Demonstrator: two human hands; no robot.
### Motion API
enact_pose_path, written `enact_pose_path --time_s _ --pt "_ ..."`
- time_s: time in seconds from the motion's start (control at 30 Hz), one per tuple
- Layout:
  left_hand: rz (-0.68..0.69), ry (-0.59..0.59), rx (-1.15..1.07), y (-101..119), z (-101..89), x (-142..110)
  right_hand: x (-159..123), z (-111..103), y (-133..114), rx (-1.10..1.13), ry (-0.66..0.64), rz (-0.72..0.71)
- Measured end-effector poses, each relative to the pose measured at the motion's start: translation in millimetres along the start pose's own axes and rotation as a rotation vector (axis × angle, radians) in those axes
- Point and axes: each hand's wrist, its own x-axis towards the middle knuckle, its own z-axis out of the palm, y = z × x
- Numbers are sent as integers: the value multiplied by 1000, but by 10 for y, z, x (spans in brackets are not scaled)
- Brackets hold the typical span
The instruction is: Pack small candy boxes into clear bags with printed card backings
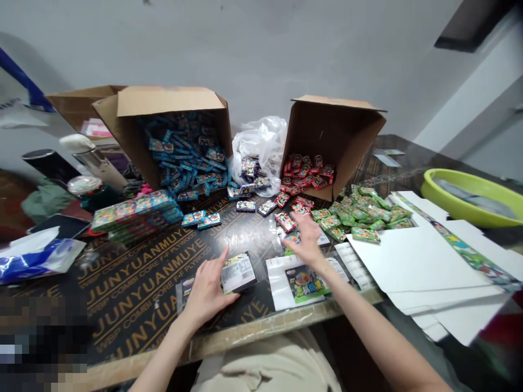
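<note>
My left hand (208, 288) lies low over the black table, its thumb and index finger spread around the near side of a flat printed packet (239, 272) with a barcode. Part of that packet is hidden under the hand. Farther right, my right hand (305, 239) reaches forward with fingers apart, close to a small red pack (285, 221); whether it touches the pack I cannot tell. Below the right wrist is a flat packet with a green and black print (302, 283), on white sheets. Two small blue packs (209, 221) lie ahead of my left hand.
A carton of blue packs (192, 152) stands at the back left, a carton of red packs (339, 136) at the back right. Between them is a clear plastic bag (261, 141). Green packs (363, 212), white card sheets (408, 261) and a lime basin (469, 201) lie right.
</note>
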Motion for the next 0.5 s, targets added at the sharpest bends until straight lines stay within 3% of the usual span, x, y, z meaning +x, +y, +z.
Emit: enact_pose_path --time_s 0.03,0.1,0.17,0.23,0.3,0.37,0.43,0.5 --pt "-4 -14 29 -31 25 -21 120 -68 225 -122 75 124" --pt "-21 -42 67 -109 72 -67 322 -226 673 -248 42 213" --pt "-32 -63 81 -181 102 -99 439 -389 1015 -229 -65 146" --pt "-30 -59 74 -197 102 -100 471 -512 1158 -168 -126 86" --pt "-42 -19 10 -114 69 -63 437 -551 1068 -120 -129 68" --pt "-97 29 -170 76 19 9 339 -483 767 25 -134 37" --pt "-202 28 -481 328 -21 103 176 -327 336 367 -189 -3" --pt "-340 -47 -856 557 -25 197 -32 -140 -106 774 -304 -21"
